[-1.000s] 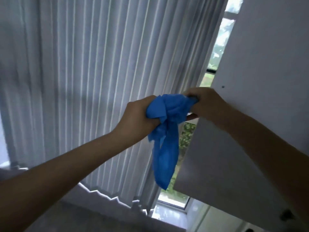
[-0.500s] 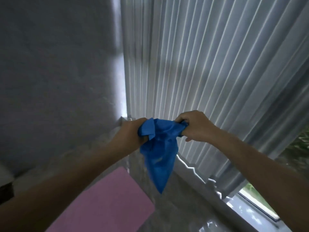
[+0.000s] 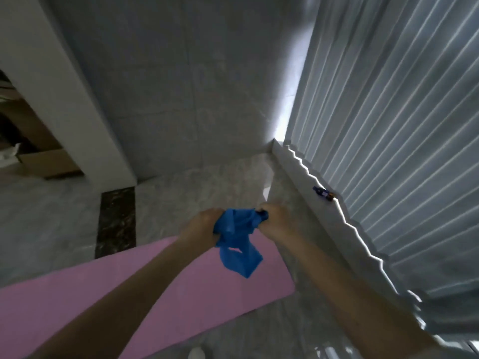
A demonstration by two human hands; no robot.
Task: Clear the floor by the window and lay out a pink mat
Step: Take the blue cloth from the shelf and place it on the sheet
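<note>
A crumpled blue cloth hangs between my two hands, above the floor. My left hand grips its left side and my right hand grips its right upper corner. Below them a pink mat lies flat on the grey marble floor, running from the lower left toward the window side. The mat's far end is partly hidden by my arms and the cloth.
Vertical blinds cover the window on the right, above a low sill ledge. A small dark bottle lies on that ledge. A white pillar and cardboard boxes stand at the left.
The view has swung left and down from the blinds to the floor corner, bringing the pink mat into view. Both hands keep holding the blue cloth.
</note>
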